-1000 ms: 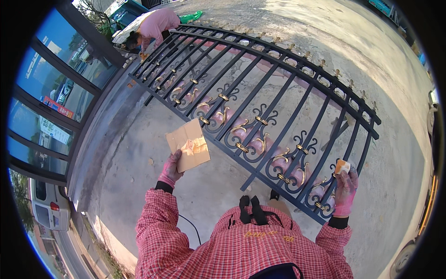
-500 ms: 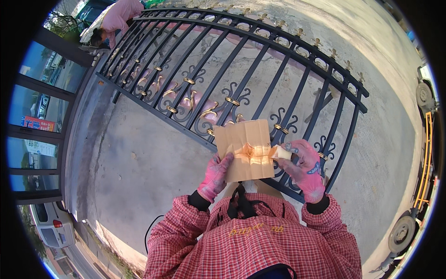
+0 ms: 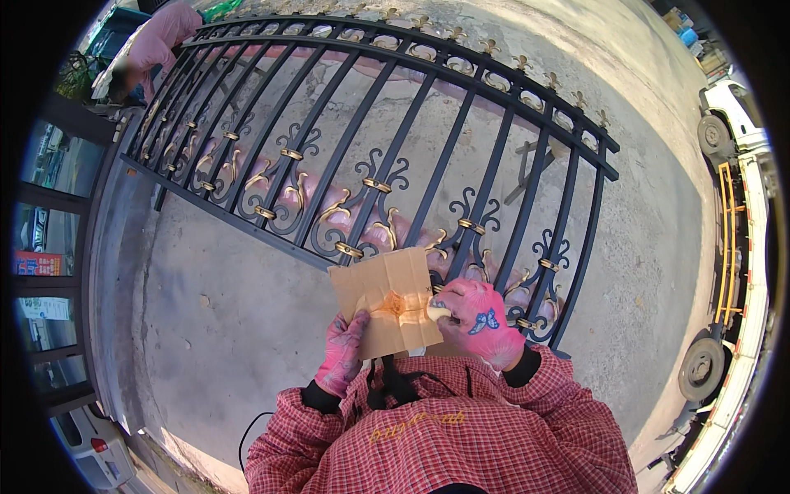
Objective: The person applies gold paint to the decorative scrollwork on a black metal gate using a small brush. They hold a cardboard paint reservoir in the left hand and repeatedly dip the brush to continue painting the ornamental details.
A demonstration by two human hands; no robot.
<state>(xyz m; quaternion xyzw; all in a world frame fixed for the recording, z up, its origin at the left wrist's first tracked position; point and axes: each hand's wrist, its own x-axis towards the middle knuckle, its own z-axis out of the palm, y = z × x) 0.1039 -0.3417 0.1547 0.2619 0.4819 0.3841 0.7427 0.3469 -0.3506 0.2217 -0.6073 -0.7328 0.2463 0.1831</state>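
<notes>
My left hand (image 3: 341, 356), in a pink glove smudged with grey, grips the lower left edge of a creased piece of cardboard (image 3: 362, 292). A wet orange-gold patch of what looks like paint (image 3: 393, 306) covers the cardboard's middle. My right hand (image 3: 484, 325), in a pink glove with a blue butterfly mark, is closed round a small cream sponge (image 3: 438, 310) at the cardboard's right edge. Its fingers hide most of the sponge. Just beyond both hands lies a black metal fence panel (image 3: 411, 148) with scrolls, gold collars and gold-tipped finials.
Behind the panel's far left end a person in pink (image 3: 160, 41) bends down. Pinkish sheeting (image 3: 387, 226) lies beneath the bars on the concrete floor (image 3: 222, 329). Glass doors (image 3: 49, 239) line the left, a white truck (image 3: 732, 247) stands at right, and a van (image 3: 90, 449) at lower left.
My right hand has turned so its back faces up, bringing the sponge against the cardboard's right edge. Both hands and the cardboard sit lower in view, while the panel has shifted left.
</notes>
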